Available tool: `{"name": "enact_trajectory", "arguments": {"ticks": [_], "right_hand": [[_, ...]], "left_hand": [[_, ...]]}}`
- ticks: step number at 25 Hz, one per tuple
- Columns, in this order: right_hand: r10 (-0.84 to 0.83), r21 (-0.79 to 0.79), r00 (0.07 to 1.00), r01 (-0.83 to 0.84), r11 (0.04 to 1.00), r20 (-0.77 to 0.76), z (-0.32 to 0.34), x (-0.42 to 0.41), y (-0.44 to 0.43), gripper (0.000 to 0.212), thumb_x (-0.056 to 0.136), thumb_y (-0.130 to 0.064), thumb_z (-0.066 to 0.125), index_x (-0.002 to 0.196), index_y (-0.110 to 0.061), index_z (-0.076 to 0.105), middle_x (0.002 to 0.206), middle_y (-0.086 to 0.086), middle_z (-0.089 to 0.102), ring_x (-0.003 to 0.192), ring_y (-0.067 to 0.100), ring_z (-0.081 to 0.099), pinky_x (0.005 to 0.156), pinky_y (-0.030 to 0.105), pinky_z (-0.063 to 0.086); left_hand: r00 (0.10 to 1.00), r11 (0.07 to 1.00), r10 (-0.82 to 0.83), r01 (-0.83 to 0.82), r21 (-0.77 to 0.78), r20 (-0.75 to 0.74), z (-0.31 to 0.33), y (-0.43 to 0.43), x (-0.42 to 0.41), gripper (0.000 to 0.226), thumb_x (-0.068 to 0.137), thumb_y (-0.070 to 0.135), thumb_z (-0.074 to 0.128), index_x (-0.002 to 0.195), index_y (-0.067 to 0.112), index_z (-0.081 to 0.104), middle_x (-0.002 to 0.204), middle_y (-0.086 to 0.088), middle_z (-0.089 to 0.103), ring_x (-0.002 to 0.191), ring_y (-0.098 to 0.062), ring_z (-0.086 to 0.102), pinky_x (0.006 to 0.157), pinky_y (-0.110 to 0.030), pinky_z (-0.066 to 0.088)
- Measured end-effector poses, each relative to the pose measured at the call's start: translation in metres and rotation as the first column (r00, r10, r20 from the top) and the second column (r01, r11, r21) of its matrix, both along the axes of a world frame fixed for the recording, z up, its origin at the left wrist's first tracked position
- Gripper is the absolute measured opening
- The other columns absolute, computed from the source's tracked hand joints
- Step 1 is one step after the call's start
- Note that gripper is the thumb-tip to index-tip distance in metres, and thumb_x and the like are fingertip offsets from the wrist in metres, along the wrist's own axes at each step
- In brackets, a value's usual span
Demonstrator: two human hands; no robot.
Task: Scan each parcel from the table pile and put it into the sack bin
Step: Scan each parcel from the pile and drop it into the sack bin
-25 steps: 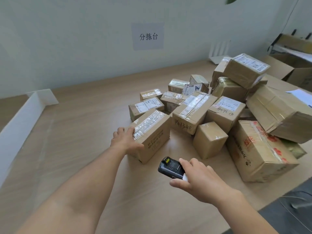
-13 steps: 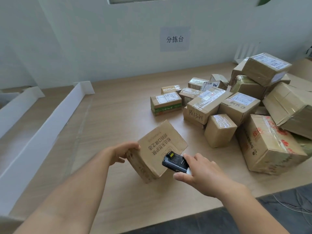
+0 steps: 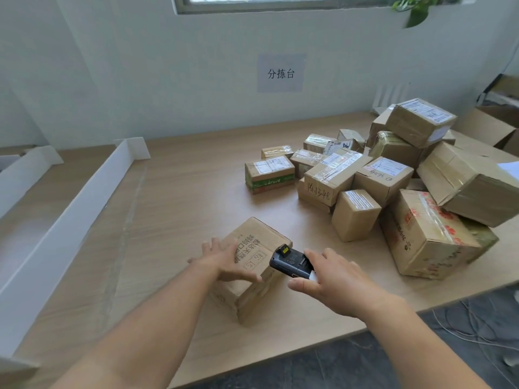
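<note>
Two hands low in our view. Our left hand (image 3: 224, 262) lies on top of a cardboard parcel (image 3: 254, 297), fingers spread, thumb along its near edge. Our right hand (image 3: 337, 282) grips a black scanner (image 3: 292, 261), its head at the parcel's right corner. The parcel sits on the wooden table (image 3: 182, 206), apart from the pile (image 3: 393, 178) at right. White divider (image 3: 70, 220) at left.

Parcel sorting room: taped cartons (image 3: 334, 175), wall sign (image 3: 280, 73).
</note>
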State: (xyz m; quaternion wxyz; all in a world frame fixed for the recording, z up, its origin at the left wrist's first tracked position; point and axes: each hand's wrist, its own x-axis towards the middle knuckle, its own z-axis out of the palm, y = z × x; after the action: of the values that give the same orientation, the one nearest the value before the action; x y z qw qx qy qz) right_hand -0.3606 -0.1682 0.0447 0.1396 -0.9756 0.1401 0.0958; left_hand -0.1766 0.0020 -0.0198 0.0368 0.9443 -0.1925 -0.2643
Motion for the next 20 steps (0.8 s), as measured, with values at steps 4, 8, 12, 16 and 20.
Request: {"name": "enact_trajectory", "arguments": {"ticks": [4,8,12,16,20], "right_hand": [[-0.003,0.012,1.0,0.003,1.0,-0.005,0.001,0.002,0.012,0.062,0.087,-0.074,0.038,0.126,-0.025,0.041,0.1,-0.004,0.039,0.089,0.018,0.038,0.079,0.034,0.032],[-0.019,0.021,1.0,0.02,1.0,-0.008,0.001,0.006,0.012,0.065,0.088,-0.074,0.037,0.131,-0.025,0.04,0.101,-0.004,0.039,0.091,0.018,0.039,0.079,0.034,0.032],[-0.024,0.018,1.0,0.024,1.0,0.008,0.002,0.012,0.015,0.064,0.088,-0.073,0.038,0.13,-0.025,0.042,0.102,-0.004,0.041,0.102,0.021,0.048,0.081,0.034,0.036],[-0.009,-0.007,1.0,0.009,1.0,0.002,0.001,0.015,0.018,0.064,0.088,-0.073,0.037,0.131,-0.026,0.04,0.106,-0.002,0.044,0.103,0.021,0.048,0.08,0.034,0.035],[-0.028,0.023,0.999,0.029,0.999,-0.02,-0.001,0.018,0.018,0.06,0.087,-0.075,0.038,0.122,-0.027,0.044,0.1,-0.003,0.043,0.093,0.021,0.046,0.078,0.034,0.037]], "left_hand": [[0.999,0.991,-0.054,0.054,0.12,-0.003,0.0,-0.002,-0.006,0.128,0.054,0.075,0.07,0.153,0.034,0.001,0.16,-0.015,-0.009,0.146,-0.039,-0.004,0.114,-0.061,0.017],[0.994,0.993,-0.09,0.085,-0.083,-0.057,0.02,0.01,0.019,0.099,0.057,0.062,0.047,0.149,0.031,0.03,0.154,-0.008,0.033,0.137,-0.028,0.035,0.111,-0.035,0.033],[0.995,0.947,0.08,-0.057,-0.315,0.06,0.016,0.027,0.055,0.065,0.086,0.039,0.036,0.15,0.034,0.028,0.151,-0.006,0.04,0.135,-0.026,0.04,0.112,-0.038,0.033],[0.969,1.0,0.013,-0.014,0.001,0.246,0.011,0.036,0.058,0.091,0.078,0.076,0.046,0.152,0.042,0.005,0.158,-0.01,0.015,0.144,-0.03,0.019,0.113,-0.048,0.027],[0.98,0.988,0.027,-0.057,0.145,0.196,0.015,0.036,0.065,0.13,0.048,0.089,0.06,0.153,0.037,0.005,0.156,-0.014,0.019,0.143,-0.033,0.019,0.111,-0.048,0.031]]}}
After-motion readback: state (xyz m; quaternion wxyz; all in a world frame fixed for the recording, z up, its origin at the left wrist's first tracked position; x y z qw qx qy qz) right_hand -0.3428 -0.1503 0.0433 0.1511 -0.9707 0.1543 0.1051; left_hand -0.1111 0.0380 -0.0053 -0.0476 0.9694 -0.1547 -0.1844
